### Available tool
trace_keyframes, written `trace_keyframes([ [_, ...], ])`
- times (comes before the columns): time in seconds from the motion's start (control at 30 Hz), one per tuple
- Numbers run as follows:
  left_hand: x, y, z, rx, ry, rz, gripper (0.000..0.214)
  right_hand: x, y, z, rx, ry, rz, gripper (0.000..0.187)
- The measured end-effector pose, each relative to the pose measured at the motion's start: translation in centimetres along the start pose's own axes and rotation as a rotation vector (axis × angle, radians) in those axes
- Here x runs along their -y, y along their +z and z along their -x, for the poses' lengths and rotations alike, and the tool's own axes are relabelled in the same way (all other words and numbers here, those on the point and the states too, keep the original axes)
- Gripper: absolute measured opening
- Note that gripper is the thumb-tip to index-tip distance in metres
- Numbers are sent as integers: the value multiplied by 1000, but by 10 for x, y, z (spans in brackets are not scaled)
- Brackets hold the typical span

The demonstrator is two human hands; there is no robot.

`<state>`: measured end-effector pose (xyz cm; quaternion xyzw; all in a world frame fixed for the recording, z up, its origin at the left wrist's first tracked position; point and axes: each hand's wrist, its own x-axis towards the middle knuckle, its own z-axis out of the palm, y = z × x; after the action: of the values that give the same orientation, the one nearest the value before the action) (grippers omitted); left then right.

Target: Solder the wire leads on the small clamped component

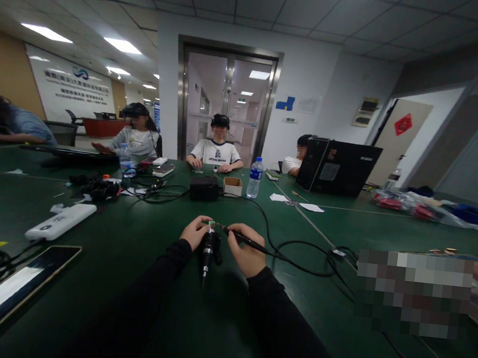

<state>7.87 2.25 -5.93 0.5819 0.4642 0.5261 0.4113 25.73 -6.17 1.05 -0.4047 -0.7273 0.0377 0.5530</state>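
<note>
My left hand (194,232) has its fingers closed at a small green circuit board (212,223), by the far end of a black handheld tool (208,251). That tool lies on the table between my hands, its thin metal tip towards me and black cable bunched beside it. Whether the board is joined to the tool, I cannot tell. In my right hand (247,253) is a black pen-like soldering iron (249,240), gripped like a pencil. Its thin tip points left and reaches the board or close to it; contact is too small to make out.
A black box (204,188), an open carton (232,186) and a water bottle (255,178) stand ahead. Black cable (303,254) loops on the right. A white power strip (61,222) and a phone (14,289) lie left. Several people sit around the green table (132,304).
</note>
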Motion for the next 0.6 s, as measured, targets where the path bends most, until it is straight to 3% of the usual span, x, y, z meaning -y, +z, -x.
trace_keyframes([
  [0.6, -6, 0, 3, 8, 21, -9, 27, -3, 6, 3, 28, -39, -5, 14],
])
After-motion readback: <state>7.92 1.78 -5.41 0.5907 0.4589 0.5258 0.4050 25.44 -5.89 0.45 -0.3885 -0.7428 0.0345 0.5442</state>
